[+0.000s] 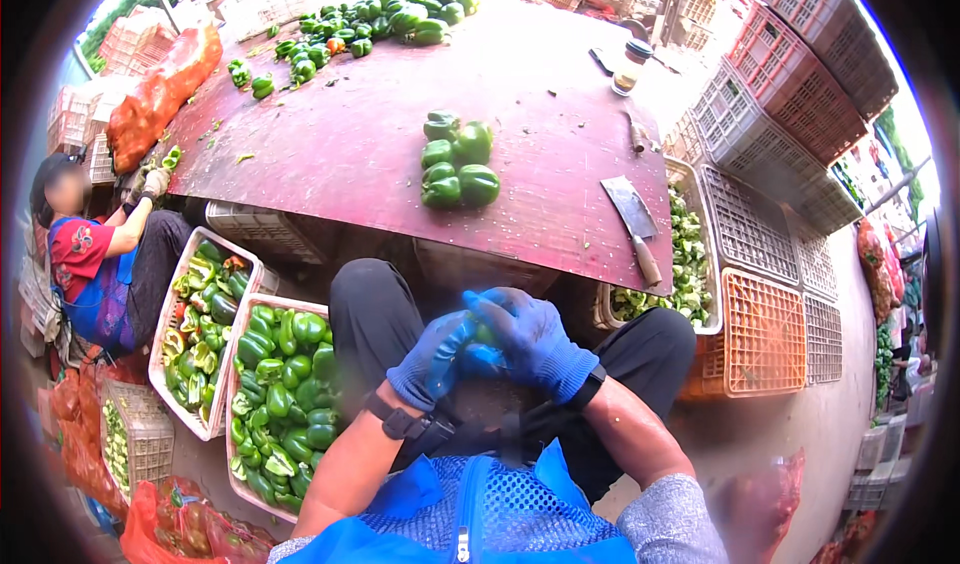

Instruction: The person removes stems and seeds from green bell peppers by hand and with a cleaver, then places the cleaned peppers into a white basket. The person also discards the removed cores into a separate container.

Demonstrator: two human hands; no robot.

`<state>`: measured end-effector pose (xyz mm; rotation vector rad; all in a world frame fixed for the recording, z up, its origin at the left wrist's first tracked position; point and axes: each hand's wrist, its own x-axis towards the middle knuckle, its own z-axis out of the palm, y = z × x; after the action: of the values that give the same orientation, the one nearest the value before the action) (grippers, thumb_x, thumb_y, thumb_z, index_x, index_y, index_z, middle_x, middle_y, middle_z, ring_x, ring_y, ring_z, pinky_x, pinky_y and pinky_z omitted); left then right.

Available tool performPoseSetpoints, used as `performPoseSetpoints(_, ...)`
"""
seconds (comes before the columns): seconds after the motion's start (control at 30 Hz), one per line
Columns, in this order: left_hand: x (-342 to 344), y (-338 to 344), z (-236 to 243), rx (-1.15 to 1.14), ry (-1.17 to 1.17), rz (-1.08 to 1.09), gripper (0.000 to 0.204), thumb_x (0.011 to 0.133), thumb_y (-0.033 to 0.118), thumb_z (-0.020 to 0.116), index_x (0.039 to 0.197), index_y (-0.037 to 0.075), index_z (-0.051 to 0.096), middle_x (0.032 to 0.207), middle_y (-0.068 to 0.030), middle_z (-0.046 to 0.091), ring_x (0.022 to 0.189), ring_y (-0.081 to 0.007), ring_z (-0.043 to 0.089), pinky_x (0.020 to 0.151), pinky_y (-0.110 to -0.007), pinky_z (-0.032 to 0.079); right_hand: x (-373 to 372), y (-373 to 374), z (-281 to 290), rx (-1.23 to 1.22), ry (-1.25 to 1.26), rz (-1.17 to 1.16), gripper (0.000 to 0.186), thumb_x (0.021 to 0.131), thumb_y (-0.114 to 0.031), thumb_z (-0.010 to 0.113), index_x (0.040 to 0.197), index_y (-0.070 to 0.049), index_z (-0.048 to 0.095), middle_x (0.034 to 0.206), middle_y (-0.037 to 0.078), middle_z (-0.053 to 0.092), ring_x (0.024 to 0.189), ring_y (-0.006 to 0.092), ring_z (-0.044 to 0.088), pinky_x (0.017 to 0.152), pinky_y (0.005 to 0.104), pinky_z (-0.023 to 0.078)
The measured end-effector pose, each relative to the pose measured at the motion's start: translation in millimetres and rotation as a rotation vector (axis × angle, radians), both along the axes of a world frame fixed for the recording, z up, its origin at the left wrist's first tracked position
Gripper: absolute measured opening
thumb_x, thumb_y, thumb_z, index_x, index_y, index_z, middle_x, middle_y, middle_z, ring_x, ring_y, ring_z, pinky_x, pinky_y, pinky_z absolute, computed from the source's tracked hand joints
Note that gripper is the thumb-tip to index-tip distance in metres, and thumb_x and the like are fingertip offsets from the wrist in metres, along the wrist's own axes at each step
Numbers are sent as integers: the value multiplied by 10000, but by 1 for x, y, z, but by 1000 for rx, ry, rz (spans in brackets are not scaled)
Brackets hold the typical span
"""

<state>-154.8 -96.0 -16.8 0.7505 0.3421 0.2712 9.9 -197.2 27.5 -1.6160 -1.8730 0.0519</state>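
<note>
Both my hands, in blue gloves, meet above my lap, in front of the table edge. Fingers of my left hand (440, 356) and my right hand (540, 339) are curled in around a green pepper, of which only a little green shows between the gloves; motion blurs it. On the red table (350, 159) ahead of me stands a small cluster of whole green peppers (474, 144). A cleaver (629, 210) with a wooden handle lies to their right, near the table's edge. To my left is a white crate (236, 414) full of green peppers.
Another crate (153, 364) holds cut peppers, farther left, near a seated co-worker (100, 254). At right, a crate (715, 284) of green pieces stands beside an orange crate (765, 334) and stacked crates (790, 64). A pepper heap (370, 24), a jar (630, 67) and a knife (636, 132) lie farther back.
</note>
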Motion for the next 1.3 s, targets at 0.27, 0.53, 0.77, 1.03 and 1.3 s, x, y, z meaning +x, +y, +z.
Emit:
performPoseSetpoints(0.27, 1, -9, -31, -53, -6, -22, 238, 1032, 230, 565, 1195, 72, 639, 1063, -59, 683, 934, -152, 660, 783, -312, 560, 2, 8, -26, -28, 230, -102, 531, 843, -244, 765, 1320, -75, 605, 1110, 220, 649, 925, 407, 682, 791, 485, 571)
performPoseSetpoints(0.53, 10, -6, -37, -314, 0, 119, 349, 1008, 235, 566, 1272, 13, 617, 1131, -108, 688, 1026, -235, 692, 892, -420, 587, 14, 13, -55, -56, 1043, -187, 426, 1023, -286, 614, 1340, -2, 595, 1101, 91, 706, 996, 137, 637, 894, 304, 528)
performPoseSetpoints(0.77, 8, -10, -19, -85, -59, 170, 349, 986, 179, 631, 1282, -1, 595, 1083, -106, 681, 948, -224, 711, 797, -359, 610, 37, 17, -64, -166, 1596, -171, 558, 1097, -479, 411, 1276, 5, 623, 1082, 91, 718, 921, 145, 676, 838, 301, 553)
performPoseSetpoints(1.03, 9, -5, -36, 312, 245, 249, 500, 872, 83, 790, 1333, 19, 606, 1217, -52, 663, 1067, -134, 645, 919, -284, 557, 38, 5, -58, -550, 1078, 125, 695, 1097, -571, 273, 1196, -17, 682, 1019, 40, 713, 896, 96, 641, 849, 276, 516)
performPoseSetpoints(1.3, 8, -9, -37, 725, 353, 10, 474, 790, 60, 833, 1226, -17, 662, 1136, -74, 695, 1021, -143, 655, 919, -292, 542, 30, -3, -70, -796, 1061, 4, 701, 1067, -625, 348, 1017, -20, 698, 872, 19, 658, 796, 107, 548, 774, 307, 491)
